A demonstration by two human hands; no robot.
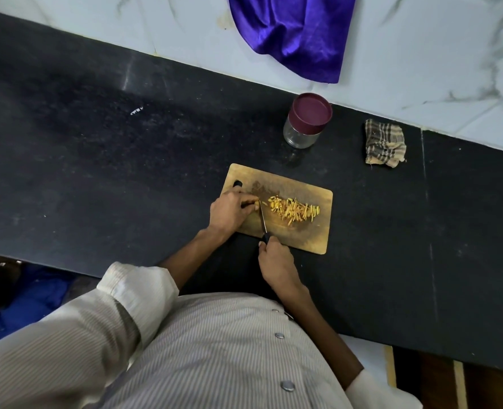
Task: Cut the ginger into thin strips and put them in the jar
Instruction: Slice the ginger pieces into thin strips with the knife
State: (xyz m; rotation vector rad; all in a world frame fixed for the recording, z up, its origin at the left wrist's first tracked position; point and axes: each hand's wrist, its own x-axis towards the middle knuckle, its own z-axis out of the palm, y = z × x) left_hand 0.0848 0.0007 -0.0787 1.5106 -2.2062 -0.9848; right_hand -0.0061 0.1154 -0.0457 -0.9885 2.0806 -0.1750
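Black handle first: the right hand [275, 262] wraps its curled fingers round the knife [263, 221] at the near edge of the wooden cutting board [309, 237], which I judge keeps the wrist off the board and lets the blade run away from the body across the wood. On the board's left part, the left hand [229, 212] lies with fingertips curled down on a last small piece of ginger [256, 205], pinning it tight against the blade; the knuckles seem to serve as a fence for the next slice. To the right of the blade, at the board's middle, lies the heap of cut ginger strips [296, 212], clear of both hands. Beyond the board's far edge, on the dark counter [96, 172], stands the glass jar [306, 122], its maroon lid on. A checked cloth [385, 143] lies beyond the board's far right corner.
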